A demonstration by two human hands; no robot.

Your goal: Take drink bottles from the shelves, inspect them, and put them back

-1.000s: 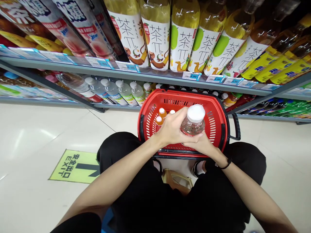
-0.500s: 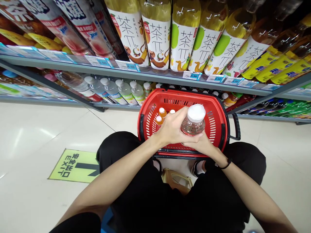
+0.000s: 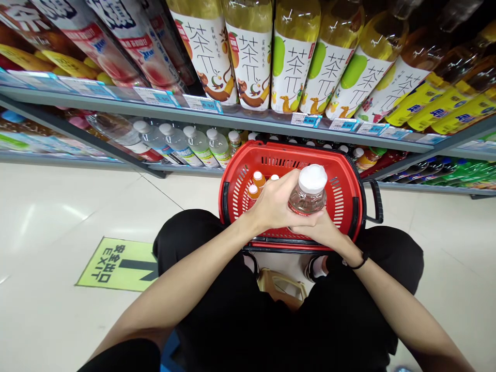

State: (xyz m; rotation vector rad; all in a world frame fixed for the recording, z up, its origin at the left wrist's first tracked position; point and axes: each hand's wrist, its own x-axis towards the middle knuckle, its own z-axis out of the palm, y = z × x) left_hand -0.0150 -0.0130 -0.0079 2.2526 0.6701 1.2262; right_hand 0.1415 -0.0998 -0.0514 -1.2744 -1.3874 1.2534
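Note:
Both of my hands are closed around a clear bottle with a white cap (image 3: pixel 312 180), held upright above the red shopping basket (image 3: pixel 267 151). My left hand (image 3: pixel 274 201) wraps the bottle's left side. From the right and below, my right hand (image 3: pixel 318 226) grips it, with a dark band on that wrist. The bottle's lower part is hidden behind my hands. Inside the basket, left of my left hand, stand small orange bottles with white caps (image 3: pixel 253 192). Part of the basket's inside is covered by my hands.
A shelf (image 3: pixel 248 120) ahead bears large tea bottles (image 3: pixel 250 62) with price tags. Below it stand white-capped bottles (image 3: pixel 191 147). The basket's black handle (image 3: pixel 375 201) sticks out right. A green exit sign (image 3: pixel 116 263) lies on the floor at left. Between my feet is a beige stool-like object (image 3: pixel 284 284).
Almost nothing differs. Both hands keep their hold on the bottle above the basket, and the view has shifted very slightly.

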